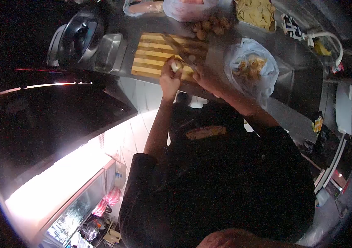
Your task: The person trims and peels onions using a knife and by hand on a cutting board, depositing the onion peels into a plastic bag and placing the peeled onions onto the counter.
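My left hand [169, 80] is closed around a small pale, peeled piece of food [177, 66] above the near edge of a striped wooden cutting board [146, 53]. Just to its right, my right hand [205, 78] grips a knife [173, 44]. The dark blade points away and to the left over the board. The knife's handle is mostly hidden in my fingers, and dim light blurs its outline. I cannot tell exactly which food the pale piece is.
Several brown round vegetables [211, 27] lie behind the board. An open plastic bag with peelings [252, 68] sits to the right. A tray of pale slices [256, 14] and a filled plastic bag [190, 9] stand behind. A metal tray [109, 51] and dark bowl [95, 41] are left.
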`<state>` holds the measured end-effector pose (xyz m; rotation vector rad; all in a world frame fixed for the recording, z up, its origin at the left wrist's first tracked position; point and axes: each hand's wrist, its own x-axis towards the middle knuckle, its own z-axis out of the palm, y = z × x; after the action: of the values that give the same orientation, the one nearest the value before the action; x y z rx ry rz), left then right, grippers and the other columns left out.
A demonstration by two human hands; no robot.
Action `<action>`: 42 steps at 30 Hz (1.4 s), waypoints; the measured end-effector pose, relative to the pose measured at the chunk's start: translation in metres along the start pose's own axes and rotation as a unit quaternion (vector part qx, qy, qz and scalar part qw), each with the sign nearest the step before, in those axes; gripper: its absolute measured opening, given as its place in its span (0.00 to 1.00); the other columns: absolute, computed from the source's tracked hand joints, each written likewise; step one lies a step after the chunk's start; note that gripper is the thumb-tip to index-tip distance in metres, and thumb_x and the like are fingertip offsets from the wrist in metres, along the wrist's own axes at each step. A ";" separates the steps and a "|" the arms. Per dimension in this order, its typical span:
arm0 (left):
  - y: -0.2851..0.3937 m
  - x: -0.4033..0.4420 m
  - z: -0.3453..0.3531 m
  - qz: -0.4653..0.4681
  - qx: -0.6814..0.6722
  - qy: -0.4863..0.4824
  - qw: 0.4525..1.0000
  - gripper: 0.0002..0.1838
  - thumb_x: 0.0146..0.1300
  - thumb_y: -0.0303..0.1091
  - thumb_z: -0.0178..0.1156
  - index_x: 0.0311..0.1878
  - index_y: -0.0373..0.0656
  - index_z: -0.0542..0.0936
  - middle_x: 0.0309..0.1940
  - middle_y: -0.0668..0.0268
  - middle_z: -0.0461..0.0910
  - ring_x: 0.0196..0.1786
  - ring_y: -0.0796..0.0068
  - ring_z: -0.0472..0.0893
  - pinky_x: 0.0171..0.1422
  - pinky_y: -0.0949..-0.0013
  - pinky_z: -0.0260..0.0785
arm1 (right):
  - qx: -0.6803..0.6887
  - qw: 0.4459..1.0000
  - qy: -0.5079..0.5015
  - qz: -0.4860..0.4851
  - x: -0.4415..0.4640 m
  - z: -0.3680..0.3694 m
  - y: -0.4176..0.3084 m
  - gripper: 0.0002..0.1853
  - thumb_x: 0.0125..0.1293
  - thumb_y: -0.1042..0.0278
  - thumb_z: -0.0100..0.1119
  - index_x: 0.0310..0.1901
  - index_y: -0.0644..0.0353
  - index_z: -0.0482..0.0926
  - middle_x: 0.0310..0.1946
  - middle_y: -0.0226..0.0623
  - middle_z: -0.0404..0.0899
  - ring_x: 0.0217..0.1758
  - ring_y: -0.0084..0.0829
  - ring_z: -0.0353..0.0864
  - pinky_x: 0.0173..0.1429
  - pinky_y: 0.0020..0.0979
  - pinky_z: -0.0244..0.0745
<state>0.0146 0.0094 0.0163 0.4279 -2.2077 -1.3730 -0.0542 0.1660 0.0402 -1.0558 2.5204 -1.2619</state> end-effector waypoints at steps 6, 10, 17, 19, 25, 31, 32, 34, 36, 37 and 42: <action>0.008 0.000 -0.004 0.004 -0.076 0.004 0.997 0.22 0.57 0.26 0.62 0.56 0.40 0.73 0.50 0.61 0.75 0.43 0.74 0.77 0.44 0.71 0.71 | -0.038 0.998 0.040 -0.010 -0.013 -0.010 -0.013 0.18 0.60 0.67 0.51 0.50 0.66 0.68 0.29 0.58 0.76 0.33 0.58 0.77 0.37 0.49 0.72; 0.009 -0.006 -0.007 -0.092 -0.067 0.004 0.994 0.20 0.59 0.28 0.62 0.55 0.39 0.74 0.42 0.63 0.78 0.38 0.77 0.76 0.43 0.74 0.70 | -0.094 0.995 -0.019 0.012 -0.015 -0.009 -0.019 0.15 0.57 0.66 0.55 0.45 0.63 0.71 0.29 0.51 0.76 0.30 0.50 0.78 0.35 0.45 0.73; 0.012 -0.005 -0.007 -0.136 -0.076 0.032 0.987 0.18 0.58 0.31 0.64 0.51 0.36 0.76 0.30 0.68 0.78 0.30 0.83 0.73 0.35 0.77 0.68 | -0.070 0.998 0.009 0.003 -0.015 0.009 -0.018 0.13 0.60 0.65 0.53 0.41 0.64 0.70 0.25 0.54 0.76 0.28 0.53 0.77 0.32 0.48 0.71; 0.024 -0.003 -0.009 -0.142 -0.068 0.033 0.987 0.19 0.57 0.34 0.66 0.50 0.36 0.76 0.26 0.69 0.77 0.27 0.84 0.73 0.31 0.77 0.67 | -0.065 0.998 0.003 0.011 -0.016 0.010 -0.018 0.12 0.62 0.64 0.52 0.40 0.65 0.70 0.24 0.55 0.76 0.27 0.55 0.77 0.32 0.49 0.71; 0.008 -0.001 -0.006 -0.133 -0.068 0.056 0.987 0.21 0.54 0.35 0.69 0.48 0.35 0.77 0.28 0.69 0.77 0.29 0.83 0.74 0.32 0.77 0.67 | -0.012 0.998 0.015 0.054 -0.017 0.011 -0.021 0.12 0.65 0.63 0.51 0.38 0.65 0.71 0.19 0.53 0.74 0.22 0.53 0.75 0.28 0.48 0.69; -0.009 -0.001 -0.002 -0.094 -0.106 0.069 0.987 0.22 0.51 0.34 0.71 0.47 0.35 0.78 0.34 0.67 0.77 0.36 0.82 0.75 0.38 0.77 0.69 | -0.068 0.997 -0.021 0.038 -0.013 0.010 -0.034 0.12 0.65 0.62 0.51 0.40 0.64 0.72 0.19 0.52 0.74 0.22 0.51 0.76 0.27 0.47 0.69; -0.011 -0.001 -0.002 -0.095 -0.097 0.071 0.988 0.22 0.51 0.34 0.72 0.47 0.36 0.78 0.35 0.67 0.77 0.36 0.81 0.75 0.39 0.77 0.69 | -0.063 0.997 -0.018 0.040 -0.011 0.010 -0.036 0.12 0.65 0.62 0.52 0.40 0.64 0.72 0.19 0.52 0.75 0.22 0.51 0.76 0.27 0.47 0.69; 0.006 0.002 -0.006 -0.093 -0.097 0.068 0.989 0.22 0.51 0.34 0.72 0.47 0.36 0.78 0.35 0.67 0.78 0.37 0.80 0.75 0.41 0.76 0.69 | -0.044 0.998 0.004 0.033 -0.010 0.016 -0.035 0.12 0.65 0.63 0.52 0.40 0.64 0.72 0.20 0.51 0.75 0.23 0.51 0.77 0.28 0.46 0.69; 0.008 0.002 -0.008 -0.086 -0.075 0.067 0.991 0.20 0.51 0.33 0.71 0.46 0.36 0.78 0.35 0.66 0.78 0.35 0.80 0.75 0.40 0.75 0.70 | -0.071 0.996 0.048 -0.009 -0.006 0.025 -0.030 0.12 0.64 0.63 0.53 0.41 0.64 0.72 0.21 0.51 0.75 0.24 0.51 0.77 0.29 0.46 0.70; 0.004 0.002 -0.008 -0.081 -0.054 0.066 0.993 0.19 0.51 0.32 0.71 0.46 0.37 0.78 0.34 0.66 0.78 0.33 0.80 0.74 0.38 0.75 0.70 | -0.111 0.990 0.073 -0.041 0.001 0.031 -0.026 0.11 0.64 0.64 0.53 0.41 0.64 0.72 0.21 0.51 0.76 0.25 0.51 0.78 0.30 0.46 0.71; -0.010 0.002 -0.002 -0.091 -0.050 0.072 0.992 0.18 0.50 0.33 0.71 0.44 0.41 0.79 0.32 0.66 0.77 0.29 0.79 0.72 0.35 0.73 0.69 | -0.101 0.991 0.073 -0.047 0.017 0.029 -0.025 0.12 0.63 0.65 0.53 0.43 0.64 0.71 0.25 0.52 0.77 0.28 0.52 0.78 0.32 0.45 0.72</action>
<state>0.0144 0.0026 0.0085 0.6831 -2.0146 -1.4903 -0.0419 0.1259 0.0431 -1.1768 2.7892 -1.1649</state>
